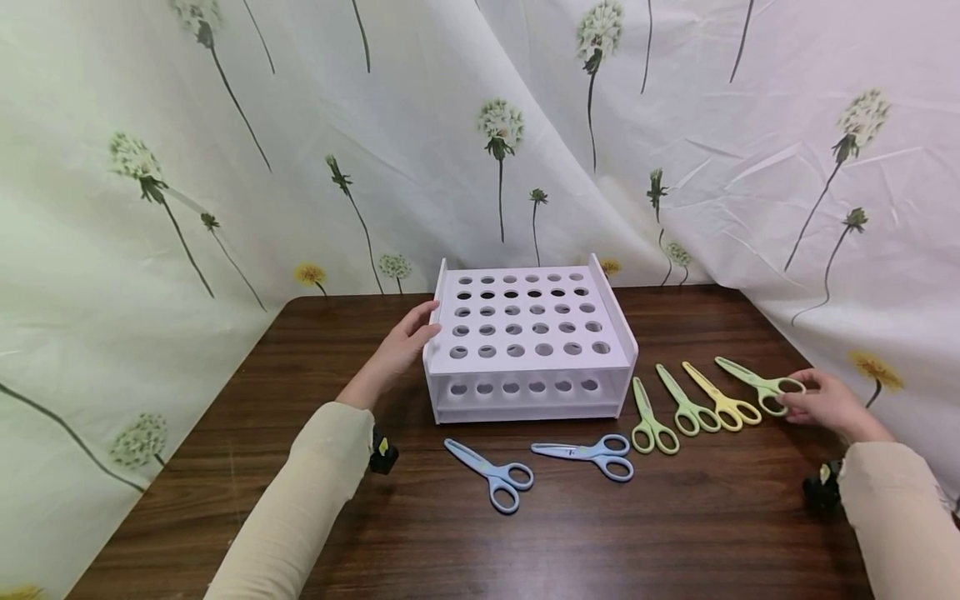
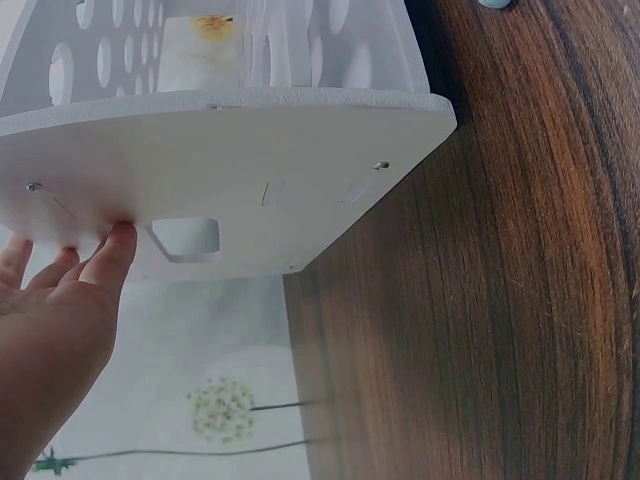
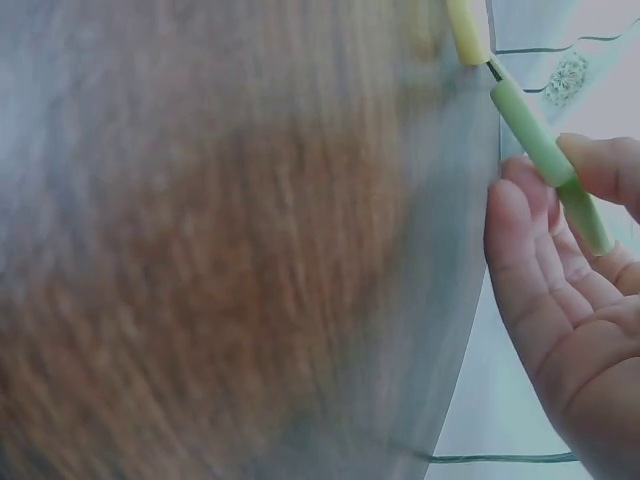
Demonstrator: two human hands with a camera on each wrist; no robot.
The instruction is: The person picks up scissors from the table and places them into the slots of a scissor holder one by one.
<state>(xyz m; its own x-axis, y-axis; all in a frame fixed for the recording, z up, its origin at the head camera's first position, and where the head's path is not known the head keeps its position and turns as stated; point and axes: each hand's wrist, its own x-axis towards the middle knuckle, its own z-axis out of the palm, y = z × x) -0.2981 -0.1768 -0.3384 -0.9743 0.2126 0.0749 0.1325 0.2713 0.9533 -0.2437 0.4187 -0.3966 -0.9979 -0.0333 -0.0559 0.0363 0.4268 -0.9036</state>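
My left hand (image 1: 405, 342) rests its fingers against the outer left side of a white rack (image 1: 528, 364) with rows of round holes. In the left wrist view those fingertips touch the flat side panel (image 2: 300, 150), near a rectangular cut-out. At the table's right edge, my right hand (image 1: 828, 404) pinches light green scissors (image 1: 761, 386) by the handle loops. Their blades point back and left. The right wrist view has the thumb on the green handle (image 3: 530, 135) and the other fingers beneath it. I cannot tell whether these scissors are fully off the table.
Right of the rack lie yellow scissors (image 1: 714, 390), green scissors (image 1: 680, 397) and another green pair (image 1: 644, 408). Two blue pairs, the left scissors (image 1: 487, 469) and the right scissors (image 1: 591, 452), lie before the rack. A dandelion-print cloth (image 1: 450, 167) hangs behind the brown table (image 1: 360, 533).
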